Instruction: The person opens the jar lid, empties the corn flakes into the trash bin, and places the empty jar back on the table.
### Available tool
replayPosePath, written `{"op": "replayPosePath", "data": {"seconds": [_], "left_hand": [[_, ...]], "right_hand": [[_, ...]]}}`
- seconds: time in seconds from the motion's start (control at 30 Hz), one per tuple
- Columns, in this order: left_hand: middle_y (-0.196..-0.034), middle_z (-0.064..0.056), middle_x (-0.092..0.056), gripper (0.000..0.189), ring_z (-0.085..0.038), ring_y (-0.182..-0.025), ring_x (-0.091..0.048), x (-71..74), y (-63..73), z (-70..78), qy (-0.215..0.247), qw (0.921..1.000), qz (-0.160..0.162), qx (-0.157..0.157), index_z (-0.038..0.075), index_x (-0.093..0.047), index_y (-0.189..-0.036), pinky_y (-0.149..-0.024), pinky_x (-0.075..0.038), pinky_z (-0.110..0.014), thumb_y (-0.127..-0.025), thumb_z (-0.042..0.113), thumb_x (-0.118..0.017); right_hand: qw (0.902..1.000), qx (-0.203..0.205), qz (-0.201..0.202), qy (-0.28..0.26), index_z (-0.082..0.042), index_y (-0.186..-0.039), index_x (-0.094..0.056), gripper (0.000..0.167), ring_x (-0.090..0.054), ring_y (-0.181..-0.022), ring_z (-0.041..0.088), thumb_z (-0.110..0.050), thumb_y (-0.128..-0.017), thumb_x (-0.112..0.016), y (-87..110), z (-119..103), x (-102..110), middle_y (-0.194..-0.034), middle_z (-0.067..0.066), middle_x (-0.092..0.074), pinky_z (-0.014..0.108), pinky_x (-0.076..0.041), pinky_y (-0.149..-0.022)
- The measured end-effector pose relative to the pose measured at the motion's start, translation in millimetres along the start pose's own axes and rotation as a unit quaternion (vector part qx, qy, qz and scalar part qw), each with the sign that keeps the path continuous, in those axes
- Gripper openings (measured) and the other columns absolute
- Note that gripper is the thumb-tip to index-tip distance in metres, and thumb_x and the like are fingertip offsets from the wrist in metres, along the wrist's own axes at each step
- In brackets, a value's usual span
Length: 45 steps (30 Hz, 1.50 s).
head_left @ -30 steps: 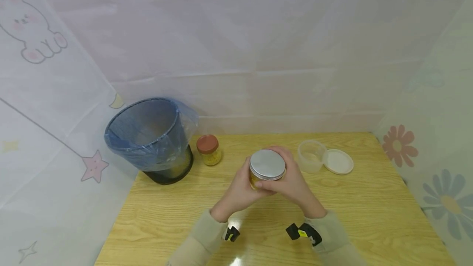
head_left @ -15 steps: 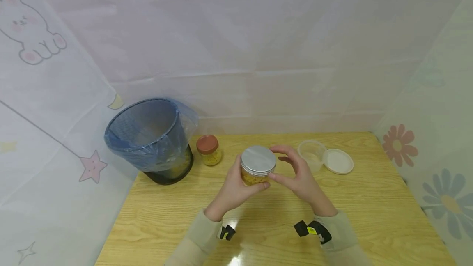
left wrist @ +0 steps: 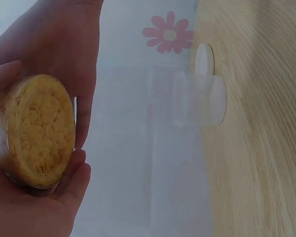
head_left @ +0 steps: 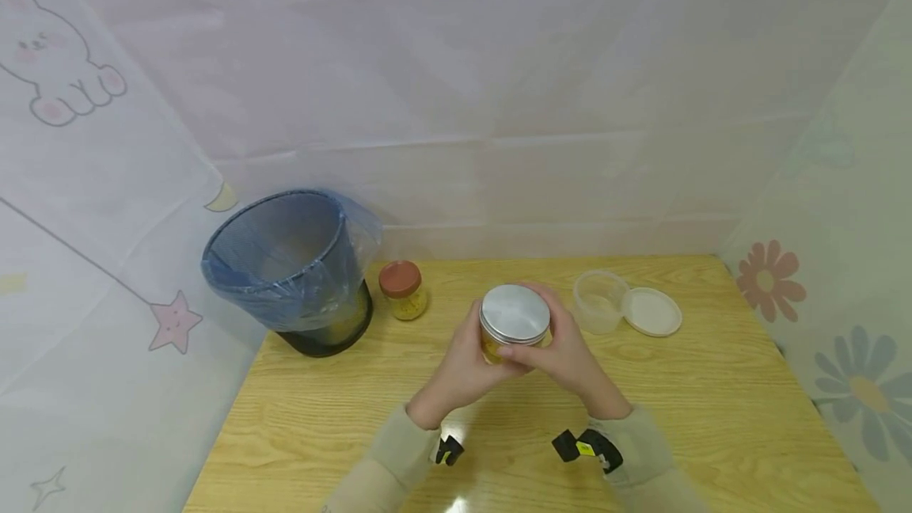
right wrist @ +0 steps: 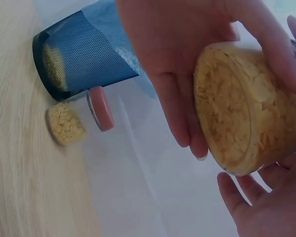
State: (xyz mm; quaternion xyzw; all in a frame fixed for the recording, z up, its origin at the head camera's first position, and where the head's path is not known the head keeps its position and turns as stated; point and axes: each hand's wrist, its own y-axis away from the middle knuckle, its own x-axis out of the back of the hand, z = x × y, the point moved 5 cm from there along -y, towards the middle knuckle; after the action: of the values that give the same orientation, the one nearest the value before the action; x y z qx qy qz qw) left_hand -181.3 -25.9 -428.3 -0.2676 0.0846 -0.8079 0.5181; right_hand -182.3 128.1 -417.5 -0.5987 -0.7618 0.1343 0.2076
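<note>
In the head view my left hand point(head_left: 459, 370) and right hand point(head_left: 570, 359) hold a clear jar point(head_left: 514, 313) with a flat silver lid above the table. My left fingers wrap the jar's left side, and the right hand curls around its right side and lid edge, thumb across the front. Both wrist views look up at the jar's base; yellow flake-like pieces point(left wrist: 45, 131) fill it. The jar is held clear of the tabletop, upright or slightly tilted.
Back left stands a dark mesh bin point(head_left: 324, 331) with a blue liner, beside a small jar point(head_left: 402, 291) with a red-brown lid and yellow contents. At right are a clear plastic tub point(head_left: 600, 303) and a round white lid point(head_left: 652, 312). Patterned cloth walls point(head_left: 499, 141) enclose the wooden table point(head_left: 712, 402).
Half a second ago the right hand had spread partly off the jar, which sat a little further left. Now it wraps the jar again, and both hands have shifted slightly right.
</note>
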Motion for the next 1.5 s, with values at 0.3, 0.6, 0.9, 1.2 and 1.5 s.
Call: {"op": "replayPosePath", "data": {"seconds": [0.3,0.6,0.9,1.2,1.5], "left_hand": [[-0.14,-0.001,-0.051,0.083,-0.02,-0.125,-0.052,-0.8,1.4,2.3,-0.001,1.0,0.004,0.006,0.017,-0.037,-0.15,-0.1,-0.049,-0.041,-0.083,0.018,-0.086],[-0.139,0.001,-0.051,0.088,-0.02,-0.12,-0.056,8.8,6.2,-6.5,0.027,0.9985,0.004,0.047,0.023,-0.038,-0.15,-0.097,-0.051,-0.04,-0.079,0.018,-0.09],[-0.136,-0.002,-0.053,0.09,-0.021,-0.121,-0.057,31.8,14.0,-15.7,0.01,0.9956,0.04,0.084,0.019,-0.04,-0.15,-0.098,-0.051,-0.043,-0.077,0.025,-0.092],[-0.137,-0.005,-0.053,0.088,-0.024,-0.122,-0.056,71.0,20.9,-15.5,-0.001,0.9913,0.1,0.086,0.019,-0.045,-0.149,-0.097,-0.05,-0.048,-0.075,0.017,-0.093],[-0.137,-0.013,-0.055,0.085,-0.028,-0.121,-0.057,118.7,28.9,1.8,-0.04,0.9821,0.164,0.084,0.012,-0.047,-0.148,-0.096,-0.05,-0.052,-0.076,0.005,-0.09]], "right_hand": [[0.9999,0.003,0.01,-0.013,-0.004,-0.144,-0.049,0.077,-0.051,-0.12,0.024,0.001,-0.076,-0.086,0.9,2.0,1.7,-0.136,0.01,-0.056,0.036,-0.041,-0.101],[0.99,0.068,0.068,-0.103,0.008,-0.147,-0.039,0.08,-0.05,-0.125,0.029,0.014,-0.077,-0.076,-3.7,-9.1,23.4,-0.145,0.018,-0.048,0.031,-0.048,-0.1],[0.985,0.116,0.066,-0.109,0.012,-0.149,-0.03,0.09,-0.046,-0.13,0.033,0.026,-0.069,-0.069,-6.2,-18.3,34.4,-0.153,0.029,-0.034,0.032,-0.046,-0.102],[0.9846,0.099,0.086,-0.116,0.016,-0.143,-0.029,0.086,-0.052,-0.121,0.032,0.029,-0.066,-0.067,-2.3,-13.2,40.3,-0.141,0.031,-0.046,0.03,-0.052,-0.093],[0.9905,0.087,0.077,-0.074,0.01,-0.145,-0.04,0.085,-0.055,-0.12,0.027,0.029,-0.069,-0.071,0.0,-4.9,45.2,-0.138,0.02,-0.05,0.027,-0.047,-0.1]]}}
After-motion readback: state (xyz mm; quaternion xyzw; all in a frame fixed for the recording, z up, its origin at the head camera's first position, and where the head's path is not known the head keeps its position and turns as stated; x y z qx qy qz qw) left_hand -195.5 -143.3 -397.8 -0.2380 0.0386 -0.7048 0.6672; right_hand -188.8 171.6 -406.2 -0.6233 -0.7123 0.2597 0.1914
